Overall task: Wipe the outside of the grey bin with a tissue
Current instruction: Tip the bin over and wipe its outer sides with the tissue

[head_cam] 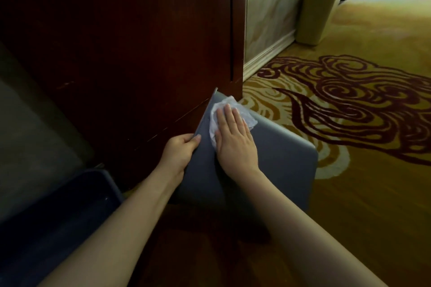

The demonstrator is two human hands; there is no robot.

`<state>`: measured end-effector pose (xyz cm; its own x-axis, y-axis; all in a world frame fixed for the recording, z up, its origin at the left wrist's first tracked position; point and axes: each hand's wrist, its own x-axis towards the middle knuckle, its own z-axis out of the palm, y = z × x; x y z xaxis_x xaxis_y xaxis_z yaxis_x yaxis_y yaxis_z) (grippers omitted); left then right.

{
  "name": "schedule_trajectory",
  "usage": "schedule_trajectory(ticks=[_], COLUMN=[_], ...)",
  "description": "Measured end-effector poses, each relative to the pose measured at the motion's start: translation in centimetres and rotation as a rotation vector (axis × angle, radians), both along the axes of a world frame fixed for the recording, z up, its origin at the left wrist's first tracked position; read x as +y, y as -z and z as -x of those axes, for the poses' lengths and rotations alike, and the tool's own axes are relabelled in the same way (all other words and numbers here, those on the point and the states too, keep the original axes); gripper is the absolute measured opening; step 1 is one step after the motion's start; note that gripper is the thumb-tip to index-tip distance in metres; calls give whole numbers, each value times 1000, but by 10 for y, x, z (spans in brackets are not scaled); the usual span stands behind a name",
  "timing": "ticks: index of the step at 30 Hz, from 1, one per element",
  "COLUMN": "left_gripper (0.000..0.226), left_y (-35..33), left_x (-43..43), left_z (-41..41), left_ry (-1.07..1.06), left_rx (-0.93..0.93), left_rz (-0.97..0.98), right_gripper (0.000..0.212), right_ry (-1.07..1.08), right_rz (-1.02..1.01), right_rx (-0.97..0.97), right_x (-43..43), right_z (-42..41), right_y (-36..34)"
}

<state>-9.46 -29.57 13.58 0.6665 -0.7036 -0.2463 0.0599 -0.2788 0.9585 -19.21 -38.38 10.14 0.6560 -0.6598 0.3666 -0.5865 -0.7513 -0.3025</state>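
The grey bin (284,161) lies tipped on its side on the floor, one flat outer wall facing up. My left hand (179,151) grips its left edge, fingers curled over the rim. On that upper wall my right hand (235,140) lies flat, fingers spread, pressing a crumpled white tissue (233,107) against the bin near its far corner. Part of the tissue sticks out beyond my fingertips; the rest is hidden under my palm.
A dark red wooden panel (130,42) stands right behind the bin. A dark blue container (58,212) sits at the lower left. A beige bin (319,16) stands by the far wall. Yellow patterned carpet (363,105) stretches to the right.
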Motion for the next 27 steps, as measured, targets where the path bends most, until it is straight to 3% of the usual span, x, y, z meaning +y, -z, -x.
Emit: schedule_trajectory(ticks=[8,10,12,15,18,20,23,27], left_gripper=[18,18,20,25,28,33,45,53], left_y=[25,30,36,44,49,52,53,54], left_x=[11,11,12,13,15,16,13,8], left_z=[-17,-22,-27,-32,-38,-41,-43,-44], left_ry=[-109,-129,-150,-163,-171,-166,-195,-256], left_rx=[184,209,218,228,283,361,428,454], left_rz=[-2,-18,-35,-51,-63,-94,-130,-96], right_gripper=[55,55,49,38,39,43,37,59], right_ry=[371,495,611,622,529,408,152,-207], right_rz=[-193,-276,-459,-594,-449,-378,-329,-182], right_rx=[39,-38,-256,-478,-599,-577,-342,72], right_x=[-26,-25,-24,-21,-16,-2,30,73], right_z=[82,107,122,126,110,86,30,-23], right_y=[57,70,72,65,38,19,10,35])
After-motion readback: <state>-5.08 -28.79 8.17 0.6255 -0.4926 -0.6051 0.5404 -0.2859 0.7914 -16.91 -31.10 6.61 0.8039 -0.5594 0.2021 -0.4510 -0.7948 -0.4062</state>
